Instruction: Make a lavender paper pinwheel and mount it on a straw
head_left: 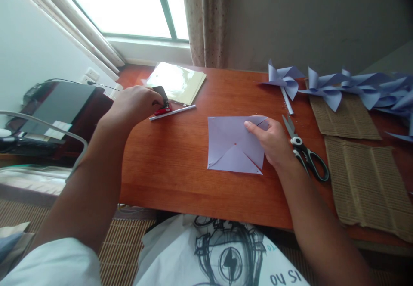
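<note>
My left hand (pixel 130 105) is closed on a small black-and-red hole punch (pixel 162 105) at the left of the desk, partly hidden by the fingers. Beside the punch, a thin white paper stick (pixel 174 112) lies on the wood. My right hand (pixel 272 137) pinches the upper right corner of a square lilac paper sheet (pixel 226 135), thumb on top. This sheet has diagonal cuts running in from its corners, a small hole at its centre and holes near some corners. Just right of that hand, scissors (pixel 300 141) with black-and-white handles lie with their blades slightly apart.
Several lilac paper pinwheels (pixel 287 79) stand along the back right, one on a white stick. Two pieces of corrugated cardboard (pixel 364 182) lie at the right. Behind my left hand is a stack of pale paper (pixel 177 81). A dark printer-like machine (pixel 64 109) stands at the far left.
</note>
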The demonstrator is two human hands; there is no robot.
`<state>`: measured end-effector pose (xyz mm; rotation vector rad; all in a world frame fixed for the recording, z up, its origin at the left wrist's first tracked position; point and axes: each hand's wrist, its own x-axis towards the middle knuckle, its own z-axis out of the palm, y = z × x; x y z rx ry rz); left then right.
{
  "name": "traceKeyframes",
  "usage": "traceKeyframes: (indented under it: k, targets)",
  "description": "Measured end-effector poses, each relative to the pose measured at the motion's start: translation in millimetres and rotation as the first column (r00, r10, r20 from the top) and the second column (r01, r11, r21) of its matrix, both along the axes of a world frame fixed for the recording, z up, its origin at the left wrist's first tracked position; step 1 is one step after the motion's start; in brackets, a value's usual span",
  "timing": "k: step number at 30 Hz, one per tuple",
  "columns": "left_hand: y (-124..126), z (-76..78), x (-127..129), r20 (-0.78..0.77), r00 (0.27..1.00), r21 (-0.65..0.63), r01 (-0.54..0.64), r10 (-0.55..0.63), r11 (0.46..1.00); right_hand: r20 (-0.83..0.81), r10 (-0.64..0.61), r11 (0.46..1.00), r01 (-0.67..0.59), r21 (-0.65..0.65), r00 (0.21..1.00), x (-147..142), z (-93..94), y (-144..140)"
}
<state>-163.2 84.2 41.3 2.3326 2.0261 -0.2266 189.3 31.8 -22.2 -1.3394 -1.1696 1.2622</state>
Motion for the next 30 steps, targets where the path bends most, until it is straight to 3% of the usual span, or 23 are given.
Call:
traceKeyframes:
  k: [4, 8, 10, 12, 15, 17, 20, 24, 27, 30]
  targets:
    - [-4, 1.9, 1, -0.065, 0.994, 0.071, 0.089, -0.084, 0.994, 0.009, 0.000, 1.000, 0.000, 0.007, 1.000, 0, 0.0, 0]
    - [-9, 1.6, 0, 0.094, 0.993, 0.195, 0.053, -0.072, 0.979, 0.023, 0.008, 1.000, -0.008, 0.028, 1.000, 1, -1.5, 1]
    - [-11, 0.1, 1, 0.253, 0.966, 0.249, -0.018, -0.047, 0.968, 0.029, 0.011, 0.999, -0.012, 0.036, 1.000, 1, -2.6, 2]
    - [-14, -2.4, 6, 0.494, 0.867, 0.255, -0.081, -0.058, 0.964, 0.031, 0.010, 0.999, -0.011, 0.034, 0.999, 2, -3.5, 2]
    - [-22, -7.7, 28, 0.830, 0.548, 0.176, -0.082, -0.103, 0.981, 0.033, 0.020, 0.999, -0.020, 0.026, 0.999, 1, -3.4, 2]
    - [-28, -11.6, 50, 0.937, 0.334, 0.125, -0.054, -0.100, 0.991, 0.038, 0.024, 0.999, -0.025, 0.026, 0.999, 1, -2.4, 2]
    - [-34, -15.7, 88, 0.990, 0.133, 0.042, 0.023, -0.045, 0.999, 0.084, 0.023, 0.997, -0.029, 0.068, 0.996, 1, -1.3, 3]
    - [-39, -16.7, 128, 0.998, 0.061, -0.036, 0.166, 0.026, 0.985, 0.093, 0.010, 0.992, -0.022, 0.123, 0.996, 4, -2.3, 7]
    - [-43, -20.8, 144, 0.993, -0.039, -0.106, 0.187, 0.115, 0.977, 0.156, -0.063, 0.978, 0.029, 0.207, 0.986, 6, 0.0, 9]
    - [-47, -30.6, 151, 0.975, -0.091, -0.184, 0.187, 0.204, 0.965, 0.255, -0.141, 0.939, 0.048, 0.340, 0.957, 4, 8.1, 5]
